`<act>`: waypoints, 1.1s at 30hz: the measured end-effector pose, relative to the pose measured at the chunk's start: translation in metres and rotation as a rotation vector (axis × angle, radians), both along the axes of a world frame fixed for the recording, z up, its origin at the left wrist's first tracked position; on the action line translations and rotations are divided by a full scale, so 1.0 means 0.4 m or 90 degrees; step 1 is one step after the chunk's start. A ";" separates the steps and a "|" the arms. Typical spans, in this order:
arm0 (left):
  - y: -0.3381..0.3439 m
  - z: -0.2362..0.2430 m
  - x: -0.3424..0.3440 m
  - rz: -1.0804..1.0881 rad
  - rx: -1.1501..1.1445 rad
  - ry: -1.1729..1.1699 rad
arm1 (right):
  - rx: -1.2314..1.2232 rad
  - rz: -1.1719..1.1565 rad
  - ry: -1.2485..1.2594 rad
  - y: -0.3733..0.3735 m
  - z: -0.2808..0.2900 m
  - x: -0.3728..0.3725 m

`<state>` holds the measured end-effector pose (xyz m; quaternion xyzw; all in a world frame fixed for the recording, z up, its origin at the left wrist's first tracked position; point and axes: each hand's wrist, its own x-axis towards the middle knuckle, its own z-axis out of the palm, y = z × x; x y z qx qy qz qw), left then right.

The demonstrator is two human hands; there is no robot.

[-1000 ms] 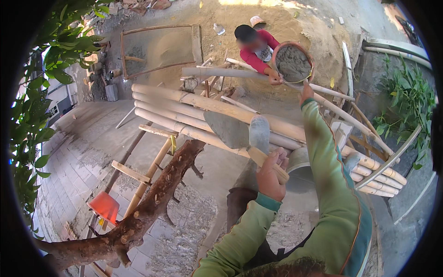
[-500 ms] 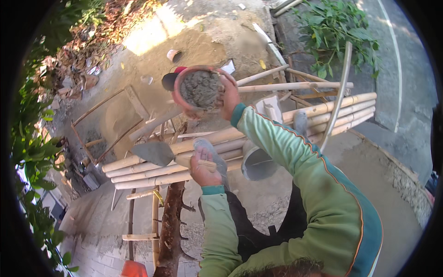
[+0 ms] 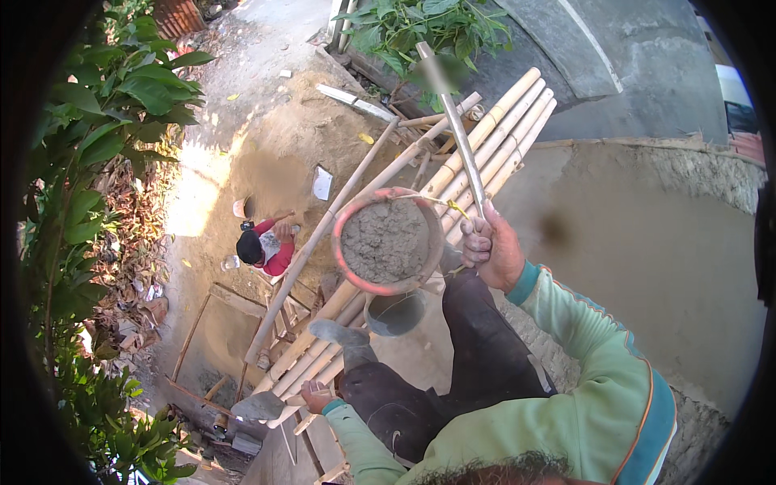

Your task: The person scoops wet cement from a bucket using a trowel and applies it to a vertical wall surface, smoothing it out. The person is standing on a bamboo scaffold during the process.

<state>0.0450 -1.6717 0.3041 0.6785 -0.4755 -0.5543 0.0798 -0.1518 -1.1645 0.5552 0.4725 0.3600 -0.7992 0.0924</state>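
Before me is a reddish bucket (image 3: pixel 436 244) filled with wet grey mortar (image 3: pixel 384 241), its rim nearly facing me. Thin handle cords with a yellow tie run from its rim to my right hand (image 3: pixel 496 249), whose fingers are closed at them. A long grey bar (image 3: pixel 462 145) ends visually at the same hand; whether the hand touches it cannot be told. At the lower left, my left hand (image 3: pixel 318 396) is closed around the handle of a trowel (image 3: pixel 260 406), its grey blade pointing left. Under the mortar bucket is a darker grey bucket (image 3: pixel 396 314), partly covered.
Bundled bamboo poles (image 3: pixel 493 129) slope beneath my feet, high above the ground. A co-worker in red with a black cap (image 3: pixel 249 247) is below, beside sand. Leafy branches (image 3: pixel 89 210) crowd the left. A smooth grey concrete surface (image 3: pixel 647 242) lies at the right.
My view has turned. My right hand has gone from the bucket's rim to its handle cords. My left hand, still with the trowel, is now lower and farther left of the bucket.
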 end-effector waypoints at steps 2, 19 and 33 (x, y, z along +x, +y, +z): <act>-0.069 0.031 0.068 -0.007 0.017 -0.007 | 0.074 -0.045 -0.023 0.110 0.034 0.000; 0.144 0.343 0.161 -0.153 0.014 -0.268 | 0.508 -0.308 -0.266 1.069 -0.487 0.011; 0.412 0.241 0.045 -0.418 -0.028 -0.183 | 0.689 0.405 -0.207 0.684 -0.737 0.282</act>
